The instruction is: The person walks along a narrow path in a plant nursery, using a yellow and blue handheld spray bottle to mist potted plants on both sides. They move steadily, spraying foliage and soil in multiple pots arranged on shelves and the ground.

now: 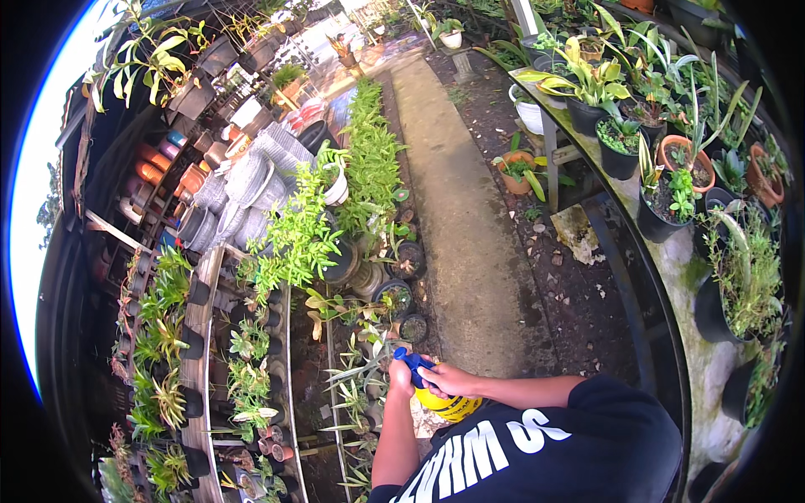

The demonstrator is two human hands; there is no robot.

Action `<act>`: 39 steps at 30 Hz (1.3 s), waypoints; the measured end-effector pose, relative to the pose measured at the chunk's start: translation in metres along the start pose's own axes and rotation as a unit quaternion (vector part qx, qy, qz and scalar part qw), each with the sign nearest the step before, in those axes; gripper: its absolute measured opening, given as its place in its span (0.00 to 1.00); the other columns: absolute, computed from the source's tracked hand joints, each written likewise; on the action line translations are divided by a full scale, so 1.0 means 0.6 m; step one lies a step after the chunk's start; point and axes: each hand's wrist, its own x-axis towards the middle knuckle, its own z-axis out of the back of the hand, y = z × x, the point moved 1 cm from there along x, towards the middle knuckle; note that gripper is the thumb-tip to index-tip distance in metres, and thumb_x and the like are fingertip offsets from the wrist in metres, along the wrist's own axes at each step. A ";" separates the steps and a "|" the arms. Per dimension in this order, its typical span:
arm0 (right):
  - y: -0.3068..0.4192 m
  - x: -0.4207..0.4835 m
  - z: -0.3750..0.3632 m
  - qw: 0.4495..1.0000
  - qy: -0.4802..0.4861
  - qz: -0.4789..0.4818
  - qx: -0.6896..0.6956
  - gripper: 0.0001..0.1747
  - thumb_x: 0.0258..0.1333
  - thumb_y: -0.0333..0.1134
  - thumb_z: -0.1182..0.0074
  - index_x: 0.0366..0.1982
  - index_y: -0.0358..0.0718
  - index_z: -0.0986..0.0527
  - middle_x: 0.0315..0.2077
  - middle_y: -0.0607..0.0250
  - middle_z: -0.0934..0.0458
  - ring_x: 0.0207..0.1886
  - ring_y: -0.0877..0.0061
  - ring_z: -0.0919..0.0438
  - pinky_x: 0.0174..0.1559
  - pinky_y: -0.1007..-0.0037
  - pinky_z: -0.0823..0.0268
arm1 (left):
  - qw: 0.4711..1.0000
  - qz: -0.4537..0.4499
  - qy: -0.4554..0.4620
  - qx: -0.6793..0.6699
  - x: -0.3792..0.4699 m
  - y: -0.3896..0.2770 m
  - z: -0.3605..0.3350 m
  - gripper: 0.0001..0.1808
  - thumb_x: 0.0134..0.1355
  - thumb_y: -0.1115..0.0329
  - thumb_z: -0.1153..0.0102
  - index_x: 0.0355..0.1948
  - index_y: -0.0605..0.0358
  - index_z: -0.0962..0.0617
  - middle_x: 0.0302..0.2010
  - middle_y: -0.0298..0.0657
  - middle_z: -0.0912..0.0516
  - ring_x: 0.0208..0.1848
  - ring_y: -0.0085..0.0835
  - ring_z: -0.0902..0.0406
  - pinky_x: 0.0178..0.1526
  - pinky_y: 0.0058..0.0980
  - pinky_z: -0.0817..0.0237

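Observation:
Close in front of my body is a hand pump sprayer (448, 405), with a yellow printed tank and a blue top (415, 364). My right hand (451, 380) grips the blue top, its fingers wrapped over it. On the other side, my left hand (401, 378) closes around the sprayer's blue front end; its fingers are partly hidden. The lower tank disappears behind my dark shirt. Strappy potted plants (355, 402) stand just left of my left hand.
A concrete path (465, 207) runs ahead. Along the right curves a mossy bench (673, 264) crowded with potted plants. Wooden racks (201, 377) of small pots stand left, with stacked grey planters (251, 182) beyond. Low ferns (368, 144) and black pots (409, 259) border the path.

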 end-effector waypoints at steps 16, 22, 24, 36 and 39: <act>-0.029 0.004 -0.026 0.988 0.142 0.024 -0.054 0.14 0.74 0.40 0.61 0.42 0.37 0.30 0.23 0.75 0.35 0.24 0.86 0.36 0.30 0.79 0.40 | 0.997 -0.006 -0.001 -0.072 -0.024 0.028 0.058 0.28 0.71 0.48 0.64 0.37 0.68 0.26 0.35 0.53 0.19 0.38 0.48 0.20 0.46 0.44 0.26; -0.043 0.001 -0.034 0.987 0.132 0.026 -0.091 0.18 0.74 0.46 0.60 0.34 0.40 0.30 0.20 0.77 0.36 0.22 0.88 0.36 0.28 0.80 0.41 | 0.995 -0.006 -0.023 -0.097 -0.010 0.062 0.083 0.30 0.71 0.47 0.66 0.38 0.68 0.25 0.35 0.52 0.18 0.37 0.48 0.20 0.43 0.43 0.26; -0.033 -0.004 -0.032 0.992 0.118 -0.018 -0.045 0.21 0.74 0.48 0.62 0.34 0.40 0.30 0.19 0.78 0.35 0.21 0.88 0.36 0.26 0.80 0.42 | 0.996 0.003 -0.012 -0.088 -0.002 0.072 0.090 0.30 0.71 0.46 0.67 0.38 0.67 0.25 0.35 0.52 0.18 0.36 0.48 0.20 0.39 0.43 0.26; -0.051 -0.014 -0.010 0.998 0.064 -0.018 0.015 0.18 0.71 0.42 0.65 0.34 0.38 0.29 0.15 0.74 0.35 0.16 0.85 0.36 0.21 0.77 0.44 | 1.000 -0.007 -0.011 -0.020 -0.012 0.072 0.045 0.31 0.71 0.48 0.69 0.37 0.68 0.23 0.31 0.53 0.17 0.24 0.42 0.21 0.17 0.33 0.33; -0.046 -0.018 -0.007 0.998 0.047 -0.024 0.034 0.17 0.70 0.41 0.66 0.35 0.38 0.29 0.16 0.74 0.34 0.16 0.85 0.36 0.22 0.77 0.44 | 1.000 0.003 -0.004 -0.016 -0.017 0.062 0.029 0.32 0.70 0.47 0.68 0.36 0.68 0.22 0.30 0.53 0.17 0.24 0.42 0.21 0.18 0.33 0.32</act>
